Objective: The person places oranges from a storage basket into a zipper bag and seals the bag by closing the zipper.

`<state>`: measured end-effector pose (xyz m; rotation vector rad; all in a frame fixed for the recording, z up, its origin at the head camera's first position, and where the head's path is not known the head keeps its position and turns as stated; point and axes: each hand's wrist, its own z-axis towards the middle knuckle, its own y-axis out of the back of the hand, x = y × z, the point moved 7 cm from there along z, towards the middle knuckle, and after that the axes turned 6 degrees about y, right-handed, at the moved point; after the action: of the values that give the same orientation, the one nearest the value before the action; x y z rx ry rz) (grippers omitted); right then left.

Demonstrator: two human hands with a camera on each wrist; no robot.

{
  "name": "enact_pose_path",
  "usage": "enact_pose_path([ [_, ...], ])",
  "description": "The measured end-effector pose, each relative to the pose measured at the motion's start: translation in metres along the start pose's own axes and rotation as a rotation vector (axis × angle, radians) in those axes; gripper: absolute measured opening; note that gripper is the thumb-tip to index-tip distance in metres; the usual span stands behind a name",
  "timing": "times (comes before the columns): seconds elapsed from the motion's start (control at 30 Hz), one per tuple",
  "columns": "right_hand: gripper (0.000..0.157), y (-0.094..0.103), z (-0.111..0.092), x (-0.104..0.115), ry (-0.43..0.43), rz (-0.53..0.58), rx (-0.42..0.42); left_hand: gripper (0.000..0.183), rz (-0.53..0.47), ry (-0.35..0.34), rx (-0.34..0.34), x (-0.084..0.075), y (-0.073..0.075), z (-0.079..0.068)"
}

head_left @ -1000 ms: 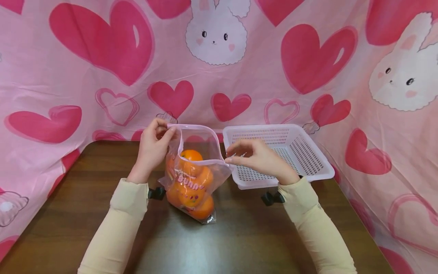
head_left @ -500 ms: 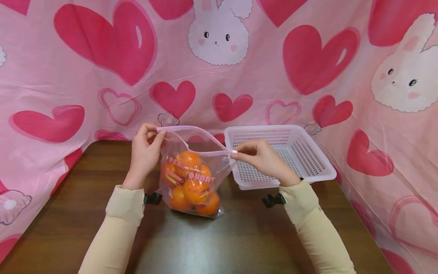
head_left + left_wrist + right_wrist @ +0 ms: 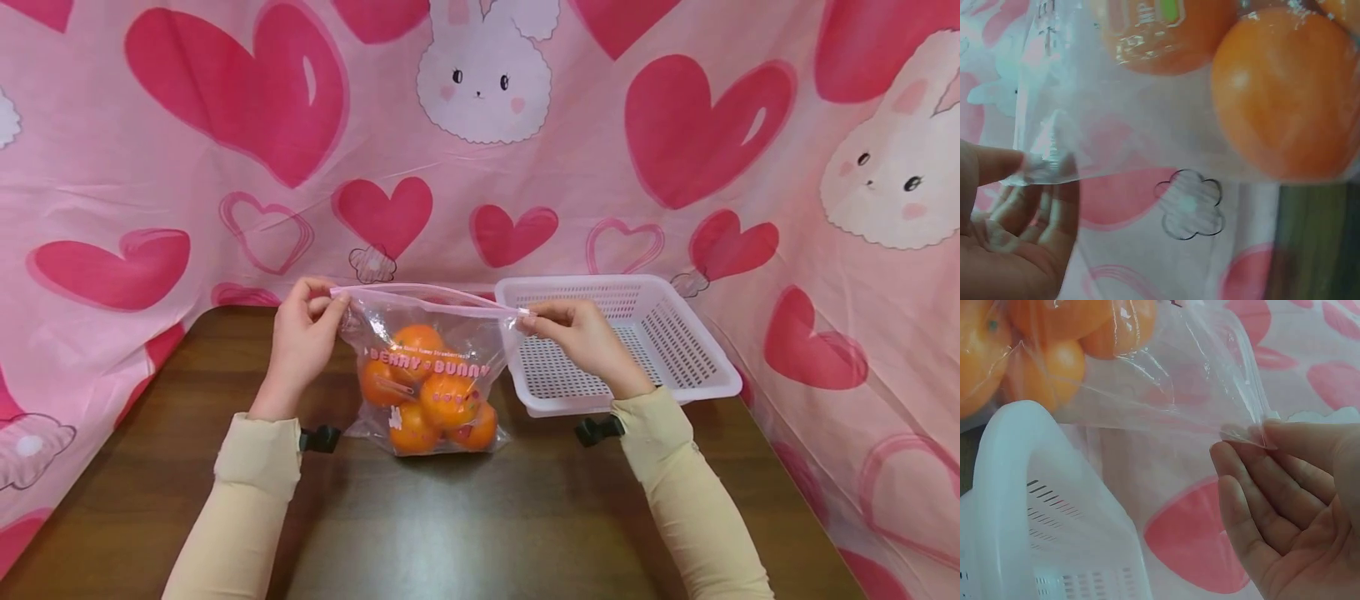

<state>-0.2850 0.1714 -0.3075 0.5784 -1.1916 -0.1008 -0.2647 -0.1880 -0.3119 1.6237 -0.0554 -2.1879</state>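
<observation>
A clear zip bag (image 3: 431, 302) with a pink-edged mouth and "Berry Bunny" print stands upright on the table, several oranges (image 3: 448, 402) inside it. My left hand (image 3: 303, 343) pinches the bag's top left corner between thumb and fingers. At the top right corner, beside a small pale tab, my right hand (image 3: 579, 337) pinches the edge. The mouth is stretched wide between both hands, its two pink rims slightly parted. Thumb and fingertips of the left hand (image 3: 1016, 231) grip clear film in the left wrist view. In the right wrist view, the right hand (image 3: 1291, 506) does likewise.
A white perforated plastic basket (image 3: 705, 385) stands behind and to the right of the bag, close to the right hand. Brown wooden tabletop (image 3: 420, 542) lies in front. Pink cloth (image 3: 480, 175) with hearts and rabbits hangs behind and at the sides.
My left hand has moved left and slightly down, my right hand slightly right and up. The bag's mouth has gone from a wide loop to a nearly straight line, and its printed front faces me.
</observation>
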Motion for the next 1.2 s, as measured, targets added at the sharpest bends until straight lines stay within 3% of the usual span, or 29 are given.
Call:
enact_pose_path([
  [0.13,0.026,0.0,0.0,0.004,0.045,0.036,-0.009,0.036,0.123,-0.087,0.001,-0.02,-0.005,-0.003],
  [0.27,0.023,-0.001,-0.001,0.01,0.093,0.021,-0.018,0.044,0.189,-0.312,0.0,-0.063,-0.023,-0.014],
  [0.33,0.022,-0.001,-0.002,0.014,0.107,0.006,-0.028,0.045,0.203,-0.42,0.046,-0.085,-0.039,-0.022],
  [0.4,0.02,-0.002,-0.002,0.019,0.124,0.001,-0.039,0.046,0.218,-0.482,0.141,-0.102,-0.059,-0.029],
  [0.53,0.016,-0.004,-0.002,0.025,0.158,0.005,-0.061,0.047,0.29,-0.463,0.351,-0.115,-0.098,-0.037],
  [0.63,0.014,-0.005,-0.002,0.029,0.179,0.008,-0.072,0.044,0.354,-0.443,0.443,-0.117,-0.118,-0.039],
  [0.77,0.014,-0.007,-0.002,0.035,0.201,-0.001,-0.077,0.031,0.4,-0.477,0.469,-0.12,-0.13,-0.039],
  [0.97,0.015,-0.008,-0.003,0.042,0.205,-0.042,-0.07,0.02,0.413,-0.517,0.443,-0.123,-0.134,-0.037],
  [1.2,0.014,-0.01,-0.006,0.047,0.255,-0.071,-0.063,0.015,0.424,-0.5,0.445,-0.122,-0.134,-0.036],
])
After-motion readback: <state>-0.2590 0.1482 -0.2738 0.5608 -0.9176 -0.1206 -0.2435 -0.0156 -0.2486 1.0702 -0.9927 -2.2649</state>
